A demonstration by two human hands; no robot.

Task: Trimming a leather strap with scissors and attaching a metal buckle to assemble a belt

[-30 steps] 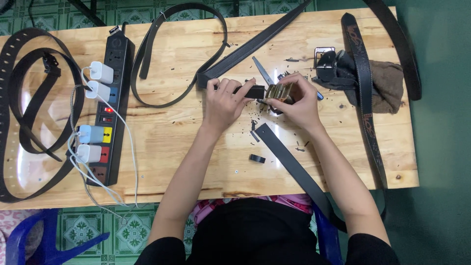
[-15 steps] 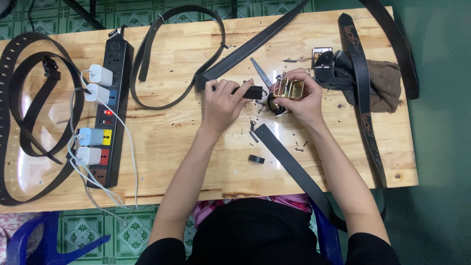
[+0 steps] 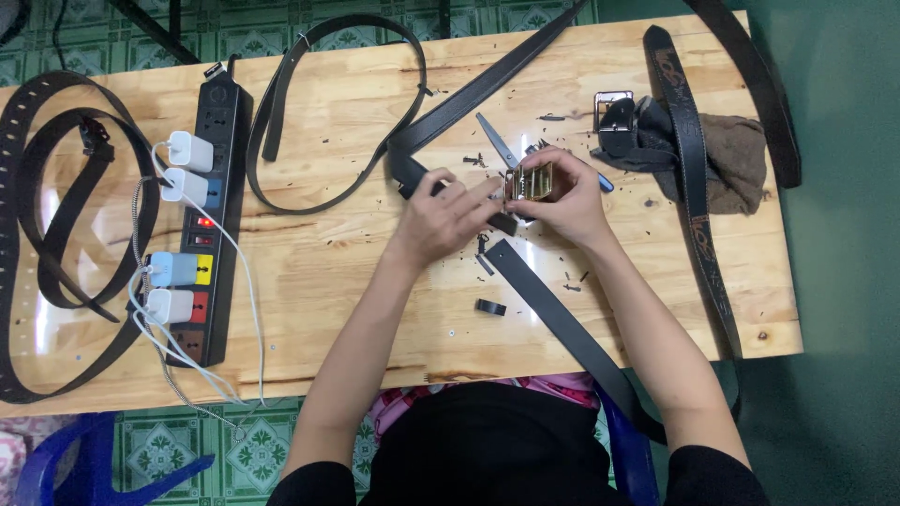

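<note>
Your right hand point(image 3: 562, 201) pinches a brass buckle point(image 3: 532, 181) (small, rigid, likely slippery); your left hand point(image 3: 448, 217) grips the limp black belt point(image 3: 417, 173) end over the desk point(image 3: 356, 281).

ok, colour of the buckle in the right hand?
Gold-toned metal buckle, held in the right hand; shows best in the head view.

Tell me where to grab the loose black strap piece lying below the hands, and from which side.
Grip the black strap piece near its cut upper end, just below the left hand and right hand. Come from above, pinching across its width: it lies flat on the wooden table, its long edges are bare there, and its lower end hangs off the near edge.
</note>
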